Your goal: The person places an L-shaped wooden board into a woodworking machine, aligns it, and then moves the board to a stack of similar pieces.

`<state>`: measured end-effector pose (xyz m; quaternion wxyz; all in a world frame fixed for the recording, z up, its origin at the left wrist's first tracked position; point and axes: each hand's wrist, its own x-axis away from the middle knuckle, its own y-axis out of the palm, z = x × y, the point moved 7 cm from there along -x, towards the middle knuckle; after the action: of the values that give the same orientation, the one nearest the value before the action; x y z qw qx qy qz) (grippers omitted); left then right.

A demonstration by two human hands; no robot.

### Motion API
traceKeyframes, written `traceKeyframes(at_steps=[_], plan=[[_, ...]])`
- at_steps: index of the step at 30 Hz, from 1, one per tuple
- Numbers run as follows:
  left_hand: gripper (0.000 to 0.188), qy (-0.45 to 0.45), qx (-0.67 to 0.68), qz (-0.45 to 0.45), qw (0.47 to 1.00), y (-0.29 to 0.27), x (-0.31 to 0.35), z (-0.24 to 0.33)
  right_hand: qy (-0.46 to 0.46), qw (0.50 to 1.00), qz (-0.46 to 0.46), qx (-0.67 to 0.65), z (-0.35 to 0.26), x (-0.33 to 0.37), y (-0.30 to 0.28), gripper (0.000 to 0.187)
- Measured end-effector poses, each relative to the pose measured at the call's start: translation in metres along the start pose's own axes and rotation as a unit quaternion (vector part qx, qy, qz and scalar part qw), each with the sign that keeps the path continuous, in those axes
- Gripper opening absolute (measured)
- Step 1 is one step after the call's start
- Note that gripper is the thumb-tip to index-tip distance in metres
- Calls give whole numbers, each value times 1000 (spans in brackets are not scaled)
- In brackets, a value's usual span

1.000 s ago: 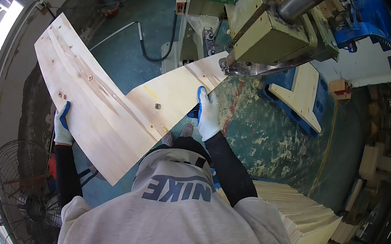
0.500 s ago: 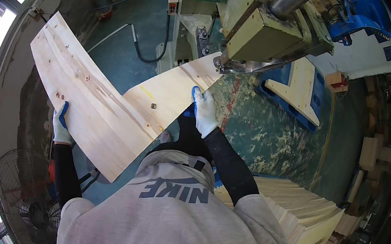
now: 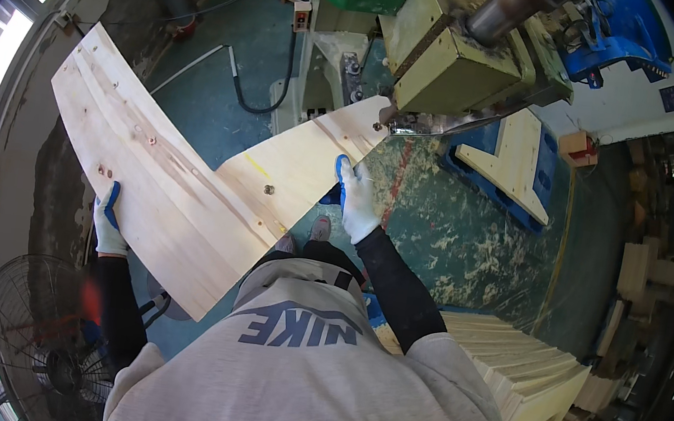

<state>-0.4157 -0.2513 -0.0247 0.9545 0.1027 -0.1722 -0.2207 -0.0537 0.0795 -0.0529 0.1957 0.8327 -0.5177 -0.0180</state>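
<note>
pale wooden panel (image 3: 175, 191) is gripped by left hand (image 3: 108, 223) and right hand (image 3: 360, 203) beside a machine (image 3: 454, 78).

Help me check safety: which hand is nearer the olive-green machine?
Right. The right hand holds the wooden board below-left of the machine; the left hand is farther off, at the board's lower left edge.

My board (image 3: 177, 212), pale, knotty and L-shaped, spans from my left fingers (image 3: 110, 204) to my right fingers (image 3: 343, 171). Its narrower arm runs beyond the right ones.

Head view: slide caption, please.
Left hand and right hand, both gloved, hold an angled wooden panel beside a green machine.
</note>
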Motion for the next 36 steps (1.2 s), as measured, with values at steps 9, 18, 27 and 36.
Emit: traceKeyframes(at_steps=[9, 18, 27, 36], plan=[[50, -30, 6, -8, 999, -14, 12, 1, 42, 998, -44, -32, -9, -5, -3, 39], [46, 39, -53, -18, 998, 25, 21, 78, 146, 968, -96, -180, -4, -7, -5, 35], [41, 180, -273, -33, 945, 69, 31, 182, 241, 903, -156, -321, -15, 1, 15, 34], [45, 46, -85, -43, 994, 12, 18, 109, 214, 933, -97, -272, 47, 40, 6, 40]])
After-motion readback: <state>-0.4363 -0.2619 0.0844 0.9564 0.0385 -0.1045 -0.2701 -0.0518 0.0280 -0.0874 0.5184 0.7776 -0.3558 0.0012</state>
